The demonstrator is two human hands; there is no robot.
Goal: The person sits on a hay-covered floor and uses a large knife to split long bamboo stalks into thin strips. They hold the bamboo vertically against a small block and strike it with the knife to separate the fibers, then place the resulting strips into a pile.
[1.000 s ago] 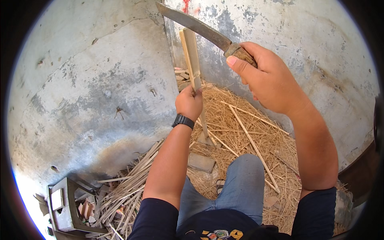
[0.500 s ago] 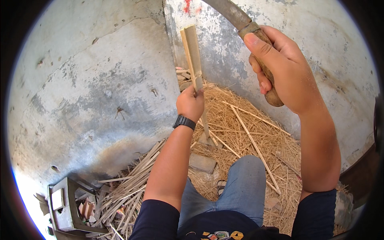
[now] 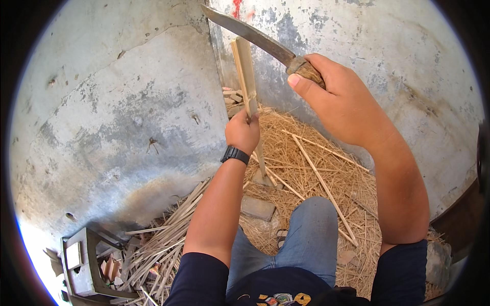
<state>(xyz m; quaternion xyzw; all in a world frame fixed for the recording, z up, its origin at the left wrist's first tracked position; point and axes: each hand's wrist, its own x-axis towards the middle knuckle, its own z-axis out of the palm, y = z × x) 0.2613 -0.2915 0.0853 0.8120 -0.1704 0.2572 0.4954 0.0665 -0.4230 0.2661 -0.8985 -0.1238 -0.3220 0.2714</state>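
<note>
My left hand (image 3: pixel 242 131) is closed round a split bamboo piece (image 3: pixel 244 71), held upright with its lower end down by a small block (image 3: pixel 262 178) on the floor. A black watch sits on that wrist. In my right hand (image 3: pixel 339 102) is the wooden handle of a machete (image 3: pixel 250 34), gripped with the thumb along it. Its curved blade points up to the left and passes in front of the wall, just above the bamboo's top end. Whether blade and bamboo touch, I cannot tell.
Pale shavings and a few long strips (image 3: pixel 324 178) cover the floor ahead. A brick (image 3: pixel 258 208) lies before my knees. On the left are a heap of bamboo strips (image 3: pixel 171 229) and a grey frame-like casing (image 3: pixel 84 260) with rubble. Weathered walls (image 3: pixel 127 102) meet in a corner ahead.
The machete has come down and left, its blade swinging flatter across the space above the bamboo. My right hand has turned with it; my left hand and the bamboo have barely moved.
</note>
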